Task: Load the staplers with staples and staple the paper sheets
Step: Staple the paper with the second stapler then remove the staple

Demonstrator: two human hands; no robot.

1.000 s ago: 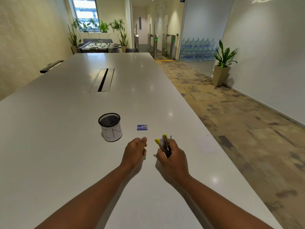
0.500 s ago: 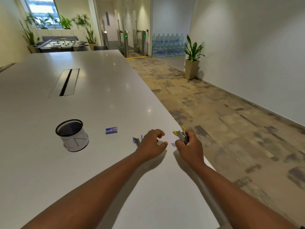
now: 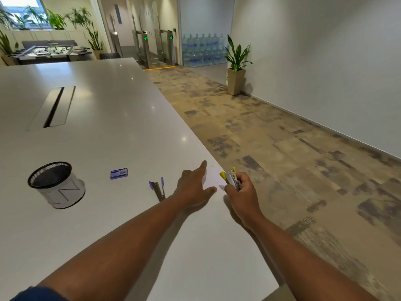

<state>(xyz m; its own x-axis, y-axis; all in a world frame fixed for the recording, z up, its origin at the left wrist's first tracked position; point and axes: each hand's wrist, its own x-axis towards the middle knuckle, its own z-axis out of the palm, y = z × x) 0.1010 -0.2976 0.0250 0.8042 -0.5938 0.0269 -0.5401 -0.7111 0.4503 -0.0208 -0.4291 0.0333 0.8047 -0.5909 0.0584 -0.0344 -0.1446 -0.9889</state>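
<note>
Holding the yellow stapler (image 3: 231,178) upright in your right hand (image 3: 243,192), you are keeping your fingers wrapped tight round its body so the yellow-tipped end is sticking up and clear, probably so the mouth is ready to take paper. Your left hand (image 3: 193,187) is lying flat with the fingers spread, forefinger stretched forward, pressing on the small paper sheet (image 3: 213,178) near the desk's right edge; that grip is closed on nothing, and the hand seems to be pinning or sliding the sheet toward the stapler. The sheet is white on a white desk (image 3: 121,131), so its outline is hard to make out and I cannot say whether it is one sheet or several. Just left of your left wrist the blue stapler (image 3: 158,187) is lying opened out on the desk, apart from your hand, seemingly left open for loading. Further left the blue staple box (image 3: 119,173) is sitting by itself, and beyond it the black mesh cup (image 3: 56,184) is standing upright, well away from the work.
</note>
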